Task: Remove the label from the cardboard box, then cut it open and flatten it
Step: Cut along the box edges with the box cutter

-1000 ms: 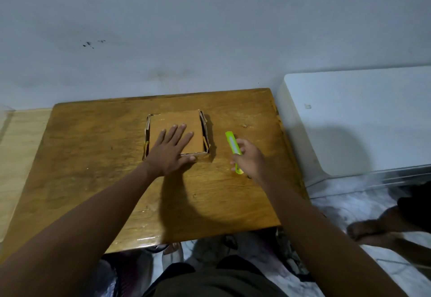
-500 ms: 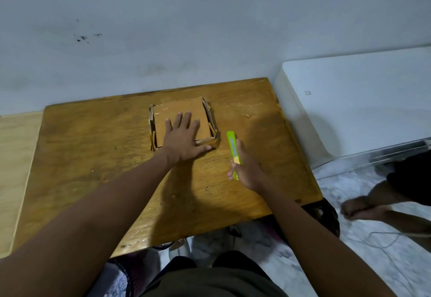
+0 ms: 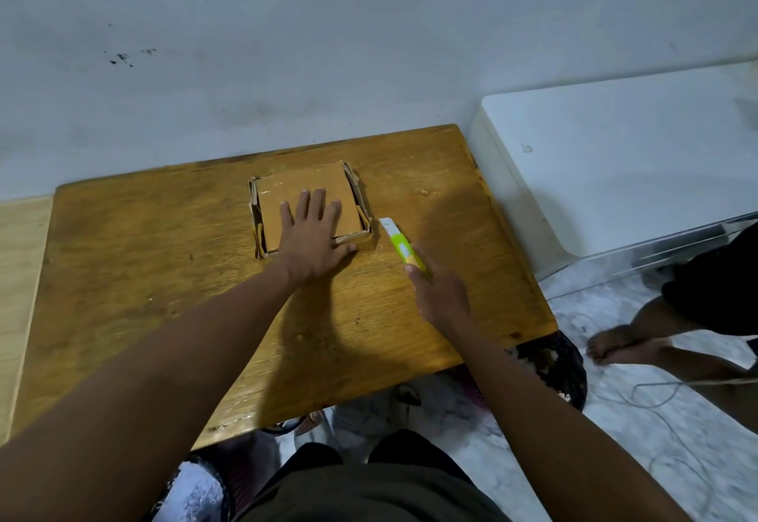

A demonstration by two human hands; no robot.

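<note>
A small brown cardboard box lies squashed flat on the wooden table, its side flaps folded in around it. My left hand presses down on the box's near half with straight, spread fingers. Just right of the box, my right hand grips a green and white utility knife by its handle. The knife's white front end points away from me, close to the box's near right corner. No label shows on the box's top face.
A white appliance stands right of the table against the grey wall. Another person's bare feet and a thin cable lie on the marble floor at right. A dark basket sits under the table's right corner.
My left hand stays pressed on the box. My right hand has tightened round the knife and brought its tip closer to the box's right side. The head view has shifted.
</note>
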